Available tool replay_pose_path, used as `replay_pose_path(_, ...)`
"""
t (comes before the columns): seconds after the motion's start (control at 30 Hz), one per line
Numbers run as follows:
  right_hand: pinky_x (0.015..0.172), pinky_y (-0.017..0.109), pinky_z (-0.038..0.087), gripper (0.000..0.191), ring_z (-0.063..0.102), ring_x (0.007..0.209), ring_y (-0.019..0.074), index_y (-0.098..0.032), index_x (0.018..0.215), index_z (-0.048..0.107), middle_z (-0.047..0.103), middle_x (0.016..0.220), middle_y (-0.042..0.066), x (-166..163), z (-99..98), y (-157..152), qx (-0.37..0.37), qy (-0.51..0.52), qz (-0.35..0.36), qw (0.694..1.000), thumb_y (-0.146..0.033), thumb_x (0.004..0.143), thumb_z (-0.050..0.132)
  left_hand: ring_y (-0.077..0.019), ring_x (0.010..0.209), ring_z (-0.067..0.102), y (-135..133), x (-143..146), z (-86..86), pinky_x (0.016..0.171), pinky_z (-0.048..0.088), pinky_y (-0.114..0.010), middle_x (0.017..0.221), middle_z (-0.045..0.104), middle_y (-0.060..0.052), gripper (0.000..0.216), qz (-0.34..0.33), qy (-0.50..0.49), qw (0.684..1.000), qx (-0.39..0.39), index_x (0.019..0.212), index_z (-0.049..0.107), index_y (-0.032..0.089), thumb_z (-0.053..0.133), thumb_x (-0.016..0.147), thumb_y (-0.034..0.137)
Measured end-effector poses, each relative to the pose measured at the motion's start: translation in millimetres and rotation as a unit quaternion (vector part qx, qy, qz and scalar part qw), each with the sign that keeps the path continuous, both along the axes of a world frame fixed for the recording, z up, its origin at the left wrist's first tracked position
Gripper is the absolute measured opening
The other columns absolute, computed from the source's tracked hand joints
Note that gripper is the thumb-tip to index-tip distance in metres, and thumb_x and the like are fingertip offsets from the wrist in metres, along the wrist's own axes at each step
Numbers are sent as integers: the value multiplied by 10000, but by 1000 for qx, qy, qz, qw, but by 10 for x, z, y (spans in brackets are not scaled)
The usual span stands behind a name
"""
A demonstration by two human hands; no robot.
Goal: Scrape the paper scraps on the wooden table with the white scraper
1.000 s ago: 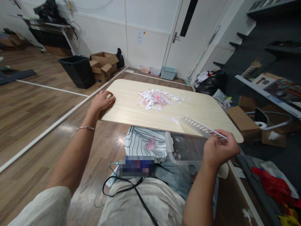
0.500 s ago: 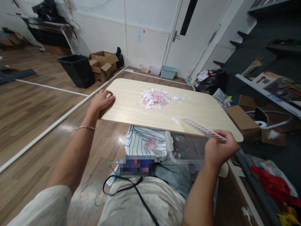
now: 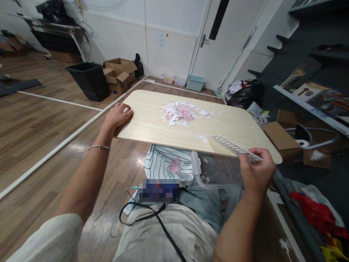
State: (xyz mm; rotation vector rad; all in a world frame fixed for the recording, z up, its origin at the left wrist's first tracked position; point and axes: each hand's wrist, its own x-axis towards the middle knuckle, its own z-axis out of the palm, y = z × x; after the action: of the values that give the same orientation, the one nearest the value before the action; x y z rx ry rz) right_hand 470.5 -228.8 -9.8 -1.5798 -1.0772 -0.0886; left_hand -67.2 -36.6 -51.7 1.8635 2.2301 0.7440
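My left hand (image 3: 120,115) is curled over the left edge of a pale wooden tabletop (image 3: 141,123), gripping it. In my right hand (image 3: 259,167) is a flat white strip with a row of slanted bars (image 3: 231,145), pinched at its near end. Its far end lies low over the tabletop, close to the front edge and a small white scrap (image 3: 203,138). Torn paper scraps (image 3: 180,112), white with pink patches, form a loose pile in the middle of the tabletop. Below the front edge, a clear plastic bin (image 3: 218,186) holds a few small pale pieces.
A striped cloth (image 3: 156,165) with a pink patch lies under the front edge, near a blurred-out device (image 3: 159,191) with a cable. Beyond stand a black bin (image 3: 89,82) and cardboard boxes (image 3: 118,74). An open carton (image 3: 283,136) and shelves are at the right.
My right hand has shifted slightly up with the strip and turned a little at the wrist. My left hand and the paper pile look unmoved.
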Motion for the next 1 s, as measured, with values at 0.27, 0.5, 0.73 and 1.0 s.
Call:
replay_pose_path(0.27, 760, 410, 569, 355, 687, 756, 252, -285, 1014, 652, 736, 892, 28, 67, -48, -59, -14, -51, 45, 998, -537, 792, 766, -473, 1512, 716, 19, -17, -22, 1269, 581, -617, 1599, 734, -197, 472, -4, -6, 1000, 10, 1360, 819, 284, 623, 1043, 573)
replay_pose_path(0.5, 891, 530, 634, 434, 735, 930, 353, -262, 1160, 664, 748, 1066, 130, 168, -101, 31, 27, -115, -21, 993, -480, 785, 696, -468, 1509, 723, 10, -9, -22, 1269, 582, -595, 1597, 723, -201, 482, -4, -3, 1000, 6, 1373, 820, 281, 613, 1051, 574)
replay_pose_path(0.73, 940, 547, 641, 303, 763, 986, 387, -278, 1084, 686, 754, 1054, 141, 318, 126, 20, 26, -196, 33, 980, -395, 807, 718, -470, 1520, 711, 7, 5, -6, 1285, 573, -606, 1625, 710, -188, 468, 1, -10, 1000, 2, 1367, 819, 293, 632, 1040, 571)
replay_pose_path(1.0, 843, 490, 599, 163, 716, 845, 338, -291, 910, 653, 745, 933, 122, 424, 348, 149, -19, -242, 87, 966, -306, 762, 719, -470, 1487, 720, 0, 14, 10, 1266, 575, -609, 1588, 713, -173, 448, 5, -15, 1000, -3, 1343, 825, 303, 640, 1042, 578)
